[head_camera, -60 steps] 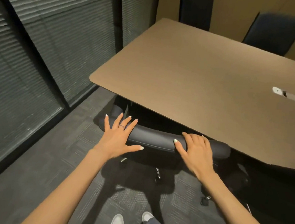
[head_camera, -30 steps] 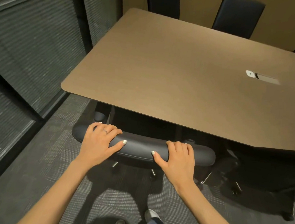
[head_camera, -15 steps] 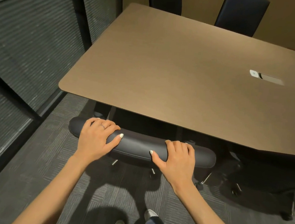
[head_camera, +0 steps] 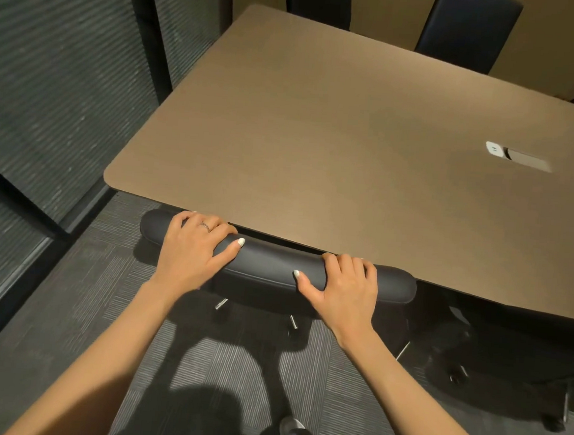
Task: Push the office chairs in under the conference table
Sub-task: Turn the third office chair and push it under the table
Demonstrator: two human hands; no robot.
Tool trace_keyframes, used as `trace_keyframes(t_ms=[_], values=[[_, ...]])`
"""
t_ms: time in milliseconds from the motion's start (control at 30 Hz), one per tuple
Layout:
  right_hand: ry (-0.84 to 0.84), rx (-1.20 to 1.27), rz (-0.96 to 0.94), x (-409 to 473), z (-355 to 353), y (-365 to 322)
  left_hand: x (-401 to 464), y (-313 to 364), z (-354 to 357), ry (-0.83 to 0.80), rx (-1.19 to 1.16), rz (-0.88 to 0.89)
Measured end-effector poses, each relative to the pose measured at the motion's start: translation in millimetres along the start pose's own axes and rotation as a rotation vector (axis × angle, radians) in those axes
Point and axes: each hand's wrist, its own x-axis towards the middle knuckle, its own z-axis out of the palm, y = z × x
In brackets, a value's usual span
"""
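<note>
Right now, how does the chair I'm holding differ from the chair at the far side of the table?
The near chair shows only its backrest top, level with the conference table edge; the far chair shows a tall upright back above the tabletop. The left hand and right hand grip the near chair; nobody touches the far chair. Both are dark and padded.

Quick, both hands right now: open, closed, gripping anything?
Left hand: closed over the top of the chair backrest, near its left end.
Right hand: closed over the same backrest, towards its right end.
</note>
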Motion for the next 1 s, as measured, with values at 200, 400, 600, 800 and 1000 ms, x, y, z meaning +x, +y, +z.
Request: trace_keyframes(t_ms=[200,400,600,800,1000], values=[[0.013,-0.040,0.008,16,13,-4,22,-12,5,-0.005,0.008,0.009],[0.036,-0.046,0.001,17,18,-3,25,-17,10,0.031,0.005,0.029],[0.021,-0.052,-0.006,17,17,-4,25,-18,11,0.068,-0.012,0.034],[-0.004,-0.055,-0.004,18,15,-5,25,-16,8,0.071,-0.033,0.008],[-0.015,-0.064,0.005,19,15,-6,25,-17,8,0.072,-0.025,0.018]])
